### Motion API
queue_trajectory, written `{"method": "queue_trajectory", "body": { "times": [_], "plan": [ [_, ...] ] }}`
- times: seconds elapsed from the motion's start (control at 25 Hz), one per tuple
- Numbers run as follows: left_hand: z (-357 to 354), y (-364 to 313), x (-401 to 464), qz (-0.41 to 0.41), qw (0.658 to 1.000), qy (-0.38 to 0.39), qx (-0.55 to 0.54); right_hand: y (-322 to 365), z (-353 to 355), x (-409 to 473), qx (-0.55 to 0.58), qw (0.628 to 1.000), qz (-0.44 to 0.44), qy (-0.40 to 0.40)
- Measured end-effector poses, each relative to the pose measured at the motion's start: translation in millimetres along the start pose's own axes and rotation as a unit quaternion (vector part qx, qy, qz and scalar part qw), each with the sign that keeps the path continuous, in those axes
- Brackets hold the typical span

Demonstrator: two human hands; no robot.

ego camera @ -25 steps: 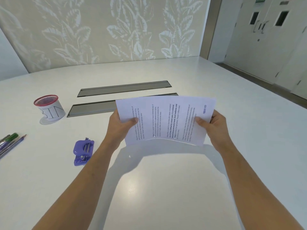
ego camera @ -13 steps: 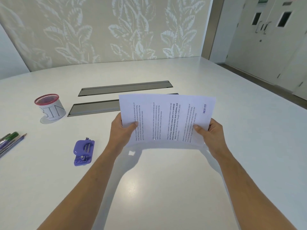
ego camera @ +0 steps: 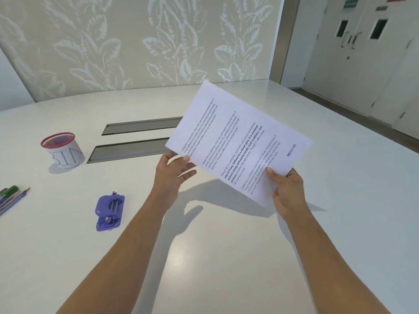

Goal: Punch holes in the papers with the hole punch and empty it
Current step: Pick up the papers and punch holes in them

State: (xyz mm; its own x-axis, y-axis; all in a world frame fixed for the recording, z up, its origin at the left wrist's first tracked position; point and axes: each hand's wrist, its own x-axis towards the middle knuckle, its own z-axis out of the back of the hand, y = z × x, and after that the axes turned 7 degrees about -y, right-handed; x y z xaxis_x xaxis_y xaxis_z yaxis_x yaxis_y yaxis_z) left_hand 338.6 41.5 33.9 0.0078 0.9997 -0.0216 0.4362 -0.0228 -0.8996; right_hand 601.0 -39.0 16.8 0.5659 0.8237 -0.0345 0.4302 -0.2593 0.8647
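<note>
Two hands (ego camera: 174,175) (ego camera: 288,191); tilted papers (ego camera: 238,143)

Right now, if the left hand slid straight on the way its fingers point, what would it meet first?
Probably the papers: the left hand points up and right toward their lower left edge, though depth is unclear.

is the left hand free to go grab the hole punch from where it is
Probably yes. The left hand is open, its fingers only touching the papers, which the right hand pinches. The hole punch lies on bare table to its left, nothing between.

Right hand (ego camera: 289,190) pinches tilted papers (ego camera: 238,143) (printed side up); left hand (ego camera: 173,175) touches their corner.
</note>
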Motion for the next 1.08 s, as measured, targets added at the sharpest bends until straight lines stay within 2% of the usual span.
{"method": "queue_trajectory", "body": {
  "times": [0.12,0.32,0.48,0.6,0.8,1.08],
  "plan": [
    [-25.4,17.8,-12.0,0.016,0.999,0.018,0.021,-14.0,-4.3,-8.5,0.042,0.998,-0.04,-0.013],
    [-44.8,35.0,-16.1,-0.033,0.994,-0.042,0.097,-21.6,-0.6,-16.0,0.02,0.997,-0.072,-0.015],
    [-42.8,25.9,-7.4,-0.045,0.99,-0.042,0.13,0.0,13.6,-3.3,0.017,0.997,-0.068,-0.031],
    [-38.3,16.8,1.2,-0.033,0.985,-0.03,0.164,23.8,20.7,11.3,-0.082,0.995,-0.046,-0.045],
    [-40.2,18.1,9.1,0.003,0.974,0.001,0.227,40.9,21.0,30.4,-0.256,0.965,-0.03,0.051],
    [-46.6,42.1,19.9,0.015,0.939,-0.048,0.339,14.1,29.1,59.1,-0.359,0.932,0.004,0.039]
  ]
}}
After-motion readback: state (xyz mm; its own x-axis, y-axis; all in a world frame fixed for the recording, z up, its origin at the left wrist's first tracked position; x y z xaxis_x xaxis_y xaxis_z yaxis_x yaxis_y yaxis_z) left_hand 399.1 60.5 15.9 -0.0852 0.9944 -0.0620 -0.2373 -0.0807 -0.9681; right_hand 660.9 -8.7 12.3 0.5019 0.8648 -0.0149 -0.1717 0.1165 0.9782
